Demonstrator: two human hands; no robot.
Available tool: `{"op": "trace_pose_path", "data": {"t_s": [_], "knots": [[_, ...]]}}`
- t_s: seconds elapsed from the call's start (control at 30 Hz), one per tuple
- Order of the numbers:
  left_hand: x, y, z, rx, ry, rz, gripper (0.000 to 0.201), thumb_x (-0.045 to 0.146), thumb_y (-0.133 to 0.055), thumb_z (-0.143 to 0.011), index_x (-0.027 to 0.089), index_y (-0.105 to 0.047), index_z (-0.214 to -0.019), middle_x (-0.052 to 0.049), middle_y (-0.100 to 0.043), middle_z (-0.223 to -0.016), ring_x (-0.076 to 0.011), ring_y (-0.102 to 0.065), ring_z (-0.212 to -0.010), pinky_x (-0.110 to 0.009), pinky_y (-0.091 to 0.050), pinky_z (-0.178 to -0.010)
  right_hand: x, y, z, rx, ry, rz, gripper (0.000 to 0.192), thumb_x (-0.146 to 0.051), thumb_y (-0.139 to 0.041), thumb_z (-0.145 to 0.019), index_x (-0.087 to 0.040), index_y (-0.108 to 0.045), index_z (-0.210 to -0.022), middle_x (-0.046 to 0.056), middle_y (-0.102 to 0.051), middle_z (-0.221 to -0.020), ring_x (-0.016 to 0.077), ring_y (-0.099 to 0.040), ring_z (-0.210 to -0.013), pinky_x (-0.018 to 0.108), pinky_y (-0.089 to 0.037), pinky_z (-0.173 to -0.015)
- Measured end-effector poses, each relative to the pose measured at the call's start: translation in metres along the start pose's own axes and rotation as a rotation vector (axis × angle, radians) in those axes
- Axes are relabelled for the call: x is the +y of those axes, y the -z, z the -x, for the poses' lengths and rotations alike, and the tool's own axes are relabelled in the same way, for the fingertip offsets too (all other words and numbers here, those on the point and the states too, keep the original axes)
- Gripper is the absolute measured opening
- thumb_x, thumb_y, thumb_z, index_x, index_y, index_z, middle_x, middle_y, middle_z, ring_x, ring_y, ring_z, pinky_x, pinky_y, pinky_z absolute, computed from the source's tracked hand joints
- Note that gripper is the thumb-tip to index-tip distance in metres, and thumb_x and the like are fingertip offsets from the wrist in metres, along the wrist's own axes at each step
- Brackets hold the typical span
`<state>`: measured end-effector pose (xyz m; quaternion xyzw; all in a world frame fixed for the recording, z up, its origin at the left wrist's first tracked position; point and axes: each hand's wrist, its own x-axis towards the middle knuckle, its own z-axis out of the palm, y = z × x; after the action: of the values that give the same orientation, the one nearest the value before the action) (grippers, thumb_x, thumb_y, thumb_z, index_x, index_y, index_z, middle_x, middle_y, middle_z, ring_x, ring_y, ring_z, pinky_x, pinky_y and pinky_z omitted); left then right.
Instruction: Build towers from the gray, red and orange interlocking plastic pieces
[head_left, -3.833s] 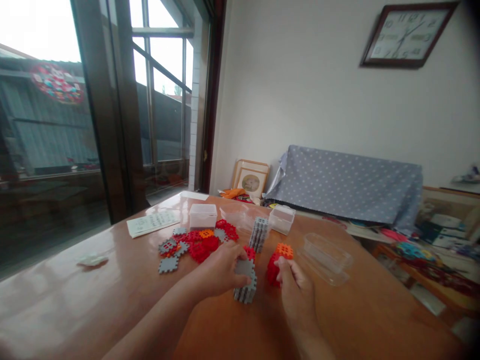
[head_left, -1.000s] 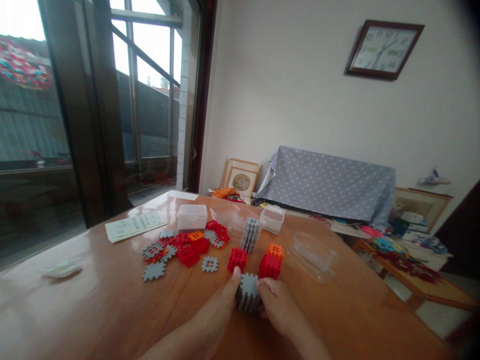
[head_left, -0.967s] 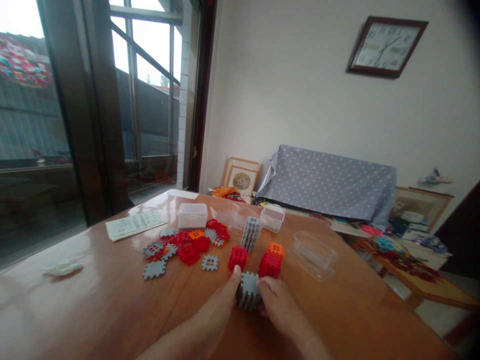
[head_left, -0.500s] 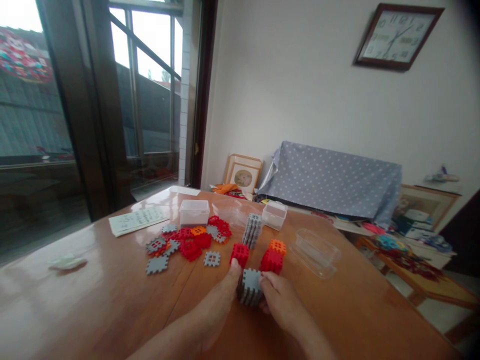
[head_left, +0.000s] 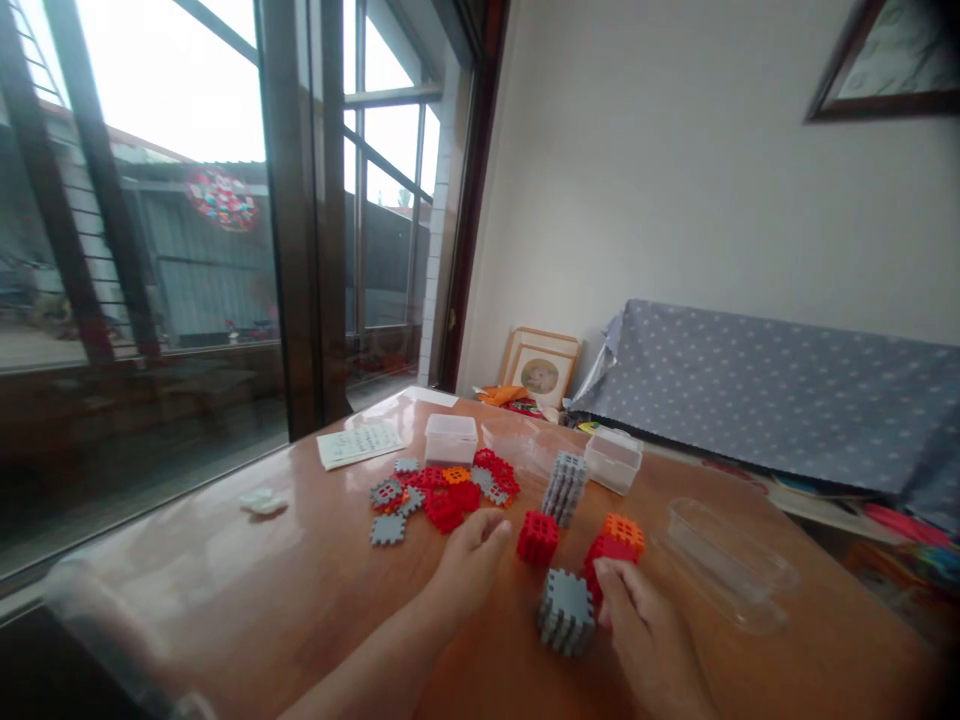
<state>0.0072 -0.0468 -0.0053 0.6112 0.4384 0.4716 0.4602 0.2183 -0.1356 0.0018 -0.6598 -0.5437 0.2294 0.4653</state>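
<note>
My left hand (head_left: 474, 555) is over the table left of a small red stack (head_left: 538, 538), its fingers curled together; whatever they may hold is hidden. My right hand (head_left: 637, 605) has its fingers bent closed beside a stack of grey square notched tiles (head_left: 568, 606), covering part of a red stack (head_left: 609, 549); I cannot see anything in its grip. An orange window tile (head_left: 624, 530) tops the far end of that red stack. Behind stands a taller grey stack (head_left: 565, 488). Loose red, grey and orange tiles (head_left: 450, 495) lie heaped to the left.
Two clear plastic boxes (head_left: 451, 441) stand toward the back, with a clear lid (head_left: 525, 440) between them. A clear tray (head_left: 727, 565) lies at the right. Written paper (head_left: 361, 444) and a crumpled white scrap (head_left: 262, 502) lie at the left.
The view has turned left. My left hand has left the grey stack and moved left, over where a loose grey window tile lay. My right hand has shifted slightly away from the grey stack.
</note>
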Motion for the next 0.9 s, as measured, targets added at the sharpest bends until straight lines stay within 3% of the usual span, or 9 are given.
{"op": "trace_pose_path", "data": {"t_s": [0.2, 0.33, 0.47, 0.63, 0.77, 0.9], "knots": [[-0.01, 0.026, -0.021, 0.111, 0.025, -0.121, 0.033, 0.036, -0.058, -0.088, 0.014, -0.063, -0.112, -0.01, -0.071, -0.109, -0.0241, -0.066, -0.102, -0.032, -0.049, -0.087, 0.004, -0.001, -0.003, 0.082, 0.022, 0.0, 0.048, -0.064, -0.042, -0.098, -0.022, -0.064, -0.09, -0.001, -0.061, -0.07, 0.0199, -0.059, -0.069, 0.027, -0.042, -0.066], [0.0, 0.039, -0.026, 0.038, 0.001, -0.546, 0.023, 0.028, -0.06, -0.085, 0.018, -0.066, -0.105, -0.01, -0.073, -0.108, -0.0251, -0.066, -0.102, -0.032, -0.046, -0.085, 0.003, -0.004, -0.003, 0.123, 0.022, -0.028, 0.05, -0.065, -0.041, -0.098, -0.022, -0.063, -0.087, -0.002, -0.058, -0.069, 0.0202, -0.058, -0.07, 0.028, -0.042, -0.068], [0.006, 0.037, -0.024, -0.074, -0.037, -0.94, 0.016, 0.025, -0.059, -0.083, 0.022, -0.067, -0.096, -0.009, -0.074, -0.107, -0.0269, -0.067, -0.1, -0.033, -0.045, -0.081, 0.004, -0.006, -0.004, 0.147, 0.015, -0.067, 0.049, -0.065, -0.042, -0.098, -0.023, -0.06, -0.081, -0.002, -0.055, -0.068, 0.0197, -0.055, -0.07, 0.027, -0.04, -0.068], [0.006, 0.037, -0.037, -0.075, -0.055, -1.033, 0.018, 0.021, -0.058, -0.083, 0.023, -0.069, -0.097, -0.01, -0.073, -0.109, -0.0284, -0.066, -0.103, -0.035, -0.045, -0.083, 0.001, -0.005, -0.003, 0.187, 0.038, -0.101, 0.048, -0.064, -0.042, -0.099, -0.023, -0.055, -0.075, -0.003, -0.052, -0.068, 0.018, -0.053, -0.069, 0.026, -0.039, -0.068], [0.002, 0.055, -0.057, -0.011, -0.041, -1.085, 0.02, 0.017, -0.053, -0.086, 0.022, -0.07, -0.096, -0.012, -0.072, -0.112, -0.0296, -0.063, -0.107, -0.037, -0.044, -0.088, 0.002, -0.005, -0.003, 0.183, 0.026, -0.113, 0.048, -0.063, -0.043, -0.099, -0.023, -0.054, -0.074, -0.004, -0.052, -0.066, 0.0168, -0.05, -0.064, 0.026, -0.039, -0.065], [-0.004, 0.073, -0.059, 0.008, -0.006, -1.122, 0.02, 0.017, -0.055, -0.083, 0.023, -0.07, -0.096, -0.012, -0.072, -0.115, -0.0315, -0.062, -0.111, -0.039, -0.044, -0.089, 0.003, -0.005, -0.002, 0.208, 0.024, -0.143, 0.048, -0.063, -0.044, -0.098, -0.023, -0.055, -0.073, -0.003, -0.053, -0.067, 0.0175, -0.051, -0.065, 0.027, -0.04, -0.065]]}}
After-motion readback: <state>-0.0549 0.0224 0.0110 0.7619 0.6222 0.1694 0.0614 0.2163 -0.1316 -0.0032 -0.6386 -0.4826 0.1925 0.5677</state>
